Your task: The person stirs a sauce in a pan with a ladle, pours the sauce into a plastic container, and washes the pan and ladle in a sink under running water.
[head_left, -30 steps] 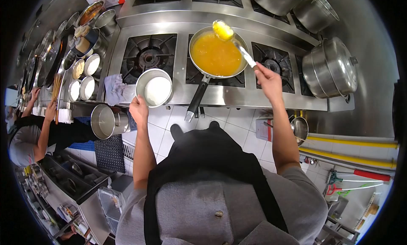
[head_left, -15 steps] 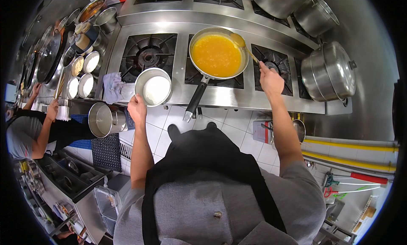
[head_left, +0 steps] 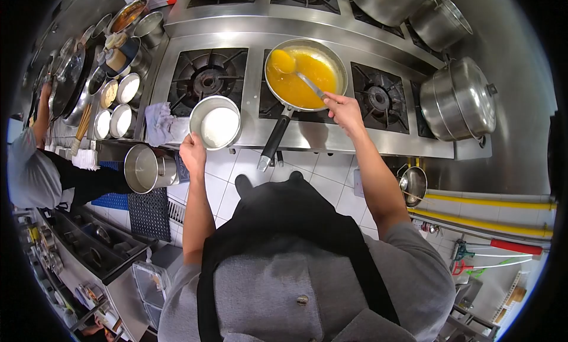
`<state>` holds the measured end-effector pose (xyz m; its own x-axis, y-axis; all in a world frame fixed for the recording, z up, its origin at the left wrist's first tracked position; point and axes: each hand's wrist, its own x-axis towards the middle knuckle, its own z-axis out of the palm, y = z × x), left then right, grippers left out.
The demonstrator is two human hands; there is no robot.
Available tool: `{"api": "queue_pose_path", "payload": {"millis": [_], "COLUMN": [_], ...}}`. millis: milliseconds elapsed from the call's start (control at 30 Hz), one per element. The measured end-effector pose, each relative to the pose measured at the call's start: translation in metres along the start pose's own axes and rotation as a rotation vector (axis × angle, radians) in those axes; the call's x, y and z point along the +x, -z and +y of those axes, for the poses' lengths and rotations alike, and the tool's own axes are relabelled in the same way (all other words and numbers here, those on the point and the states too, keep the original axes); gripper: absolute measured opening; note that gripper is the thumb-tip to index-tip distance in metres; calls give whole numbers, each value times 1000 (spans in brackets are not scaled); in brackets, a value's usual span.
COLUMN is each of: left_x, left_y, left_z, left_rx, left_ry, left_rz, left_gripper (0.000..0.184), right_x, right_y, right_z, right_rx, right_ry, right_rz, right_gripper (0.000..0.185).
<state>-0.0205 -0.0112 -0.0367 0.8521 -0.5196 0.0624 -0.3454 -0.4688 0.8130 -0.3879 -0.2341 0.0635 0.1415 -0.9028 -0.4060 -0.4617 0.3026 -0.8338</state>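
My left hand grips the rim of a round steel pot, which holds a white substance. The pot is near the stove's front edge, left of the frying pan. In my right hand is the handle of a ladle. The ladle's bowl, covered in orange-yellow liquid, is at the left side of the frying pan. Thick orange-yellow liquid covers much of the pan's bottom. The pan sits on the middle burner, its black handle pointing toward me and untouched.
Bare burners flank the pan. A lidded steel pot stands at right. A cloth lies on the stove's left edge beside white-filled containers. A large pot is below, near another person.
My right hand moved left, carrying the ladle from the pan's right rim to its left side. More of the pan's bottom shows at upper right. The other person's arm reaches farther back.
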Motion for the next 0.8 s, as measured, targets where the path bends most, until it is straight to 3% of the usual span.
{"api": "queue_pose_path", "payload": {"millis": [367,533,667,733,800], "left_x": [3,5,4,4,5], "left_y": [-3,-5,-4,-3,-5], "left_z": [-8,-12,-13,-14,-14], "left_rx": [50,34,53,51,47], "left_ry": [9,-2,-16,-13,-12], "left_rz": [-5,-2,5,2,-2], "left_gripper": [42,43,43,43,43], "right_x": [-48,-50,-50,-51,-45], "right_y": [68,82,68,51,30], "right_z": [-42,-32,-8,3,24], "right_rx": [-519,-1071,-1137,-1027,-842], "right_ry": [357,377,336,172,196], "right_rz": [377,535,511,374,336], "right_gripper": [35,33,33,33,33]}}
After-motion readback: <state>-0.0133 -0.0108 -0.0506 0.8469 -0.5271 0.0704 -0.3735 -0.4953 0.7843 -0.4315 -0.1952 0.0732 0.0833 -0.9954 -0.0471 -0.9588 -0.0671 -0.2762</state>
